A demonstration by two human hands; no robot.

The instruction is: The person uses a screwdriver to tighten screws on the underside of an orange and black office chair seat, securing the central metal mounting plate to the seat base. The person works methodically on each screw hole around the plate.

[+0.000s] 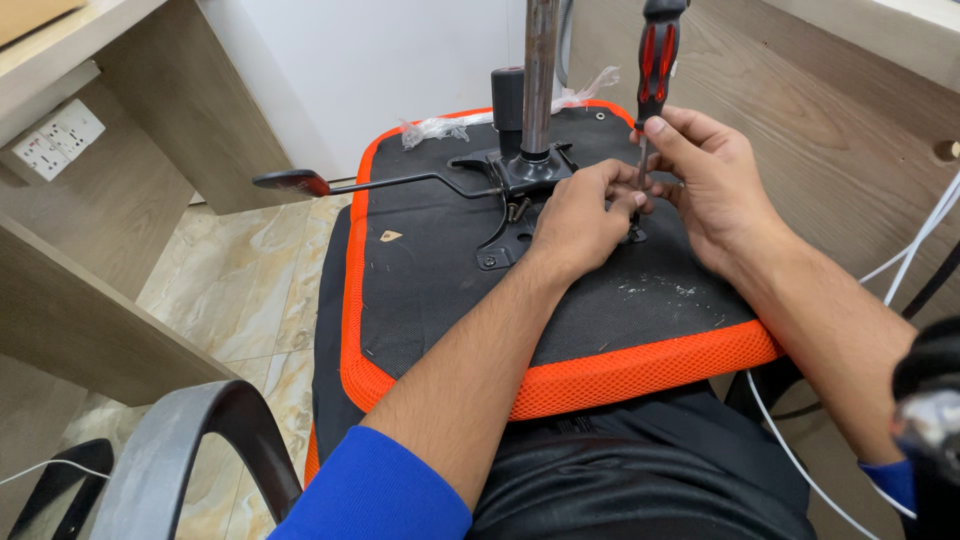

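A: Our right hand (700, 175) pinches the shaft of the red-and-black screwdriver (655, 60), upright. Left hand (580, 215)?

B: Fingers curled at the screwdriver's tip, on the black metal plate (520, 180) bolted under the upturned orange-edged chair seat (450, 270) across our lap, steel column (540, 75) rising behind.

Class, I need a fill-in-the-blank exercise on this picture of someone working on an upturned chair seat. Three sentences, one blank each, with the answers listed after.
1. The right hand holds the shaft of a red and black ____.
2. The chair seat has a mesh edge coloured ____.
3. The left hand rests on the black metal plate, from which a shiny ____ stands up.

Missing words: screwdriver; orange; pole
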